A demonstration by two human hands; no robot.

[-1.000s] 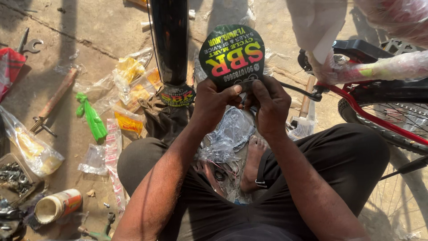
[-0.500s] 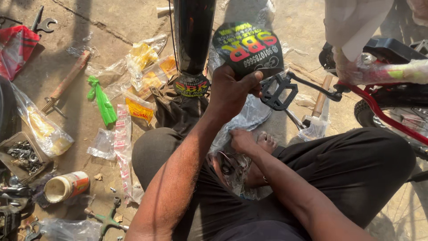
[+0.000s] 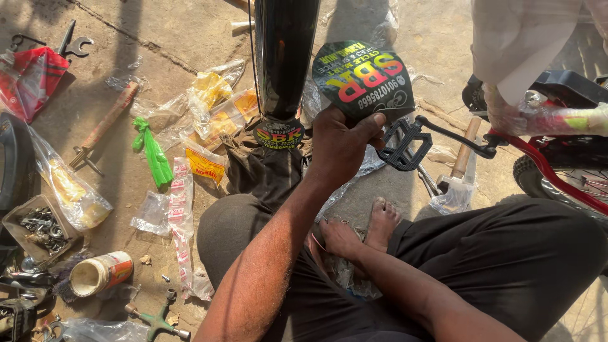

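2 hands | left hand raised, gripping round sticker plate | right hand lowered, grasp unclear

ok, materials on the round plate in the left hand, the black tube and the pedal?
Round plate in the left hand: looks like thin printed plastic or card, matte black with bright colours; cannot tell which. Black tube: probably painted metal, with glossy streaked highlights. Pedal: likely moulded black plastic, dull, ribbed open frame.

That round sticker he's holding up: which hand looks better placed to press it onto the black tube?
Probably the left hand: it grips the round sticker right beside the black tube. The right hand is down in his lap among clear plastic wrap.
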